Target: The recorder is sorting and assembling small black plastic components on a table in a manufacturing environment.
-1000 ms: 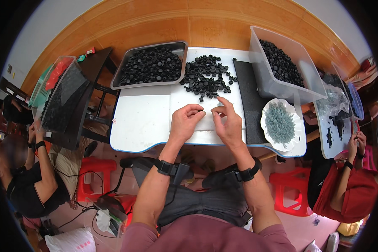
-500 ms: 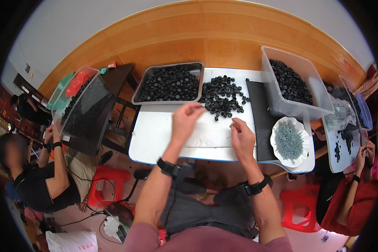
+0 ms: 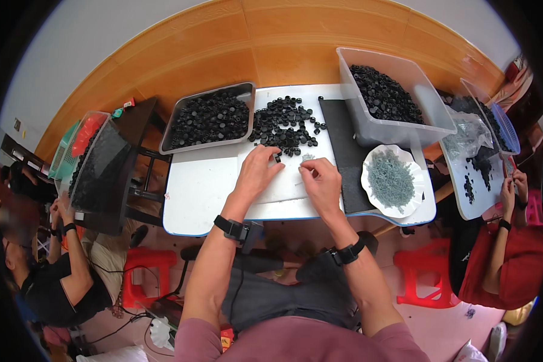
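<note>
My left hand [image 3: 258, 174] is closed at the near edge of a loose pile of small round black caps [image 3: 289, 123], with a black cap [image 3: 277, 158] at its fingertips. Just right of it, my right hand [image 3: 322, 186] is pinched, and a thin grey-green pin [image 3: 299, 183] seems to stick out from its fingertips. A few more grey-green pieces [image 3: 308, 157] lie on the white table [image 3: 202, 199] beyond the right fingers. To the right, a white scalloped dish [image 3: 370, 199] holds a heap of such thin pieces [image 3: 391, 178].
A metal tray [image 3: 181, 148] of black caps stands at the back left, and a clear plastic bin [image 3: 398, 134] of them at the back right. A black mat [image 3: 350, 163] lies beside the dish. Co-workers sit left and right, near red stools [image 3: 422, 274].
My view has shifted, moving the table leftward. My left hand has come down from the pile's edge and now holds a cap close to my right hand.
</note>
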Tool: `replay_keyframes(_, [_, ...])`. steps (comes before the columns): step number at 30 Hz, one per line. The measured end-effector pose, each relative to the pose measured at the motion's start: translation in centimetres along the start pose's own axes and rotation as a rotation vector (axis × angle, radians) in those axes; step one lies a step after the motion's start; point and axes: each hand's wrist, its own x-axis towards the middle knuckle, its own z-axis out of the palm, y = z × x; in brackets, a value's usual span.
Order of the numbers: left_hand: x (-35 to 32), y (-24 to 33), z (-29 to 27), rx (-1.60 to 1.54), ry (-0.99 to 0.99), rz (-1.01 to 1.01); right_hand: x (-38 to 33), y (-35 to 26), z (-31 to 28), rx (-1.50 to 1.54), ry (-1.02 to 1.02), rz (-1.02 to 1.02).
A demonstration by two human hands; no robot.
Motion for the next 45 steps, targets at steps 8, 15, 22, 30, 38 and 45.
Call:
replay_keyframes(8, [-1.2, -0.3, 0.5, -0.164, 0.06, -0.115, 0.0, 0.7, -2.2, -0.067, -0.353, -0.085])
replay_keyframes(15, [-1.4, -0.6, 0.4, -0.003, 0.102, -0.07, -0.1, 0.9, -1.9, -0.106, -0.342, -0.295])
replay_keyframes(22, [-0.1, 1.3, 1.1, 0.224, 0.144, 0.006, -0.1, 1.1, -1.8, -0.079, -0.227, -0.318])
replay_keyframes(30, [0.4, 1.3, 2.0, 0.276, 0.156, -0.059, -0.2, 0.9, -2.2, -0.038, -0.237, -0.252])
replay_keyframes(38, [-2.4, 2.5, 2.7, -0.039, 0.271, 0.028, -0.3, 0.5, -2.2, 0.197, -0.161, 0.122])
replay_keyframes(45, [-3.9, 2.5, 3.8, -0.26, 0.253, -0.072, -0.3, 0.3, 0.6, 0.366, -0.093, 0.199])
